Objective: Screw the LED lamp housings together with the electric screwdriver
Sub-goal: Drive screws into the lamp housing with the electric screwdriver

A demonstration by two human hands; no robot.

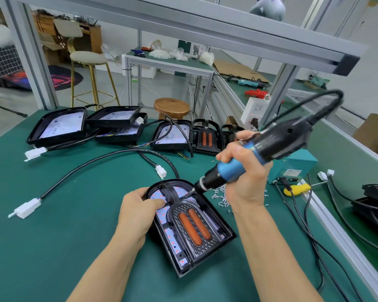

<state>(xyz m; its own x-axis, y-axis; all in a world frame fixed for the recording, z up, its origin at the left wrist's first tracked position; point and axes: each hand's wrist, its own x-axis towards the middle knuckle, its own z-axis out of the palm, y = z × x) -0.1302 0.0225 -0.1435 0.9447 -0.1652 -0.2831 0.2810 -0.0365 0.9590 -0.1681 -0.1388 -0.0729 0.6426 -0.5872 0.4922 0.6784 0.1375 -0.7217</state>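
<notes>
Driving a screw, by the look of it: right hand (244, 171) wrapped tight round the blue-and-black electric screwdriver (249, 162), all fingers curled on the barrel, bit angled down-left from the knuckles into the rounded top end of the lamp housing (190, 225). Left hand (138, 212) steadies that housing, fingers bent over its curved rim, thumb lying on the LED board inside, just left of the bit tip. Housing sits flat on the green mat (52, 236) between both wrists, the two orange strips toward the wrists from the bit. Loose screws (220, 196) in a small heap under the right hand, touching distance. Progress guess: early to middle. This unit is mid-fastening; can't tell how many screws are already in. Beyond the fingertips, open housings (59, 127) with bare boards and dangling cables look unassembled; units (205, 138) with inserts fitted sit alongside, screws unclear. Several housings probably left.
</notes>
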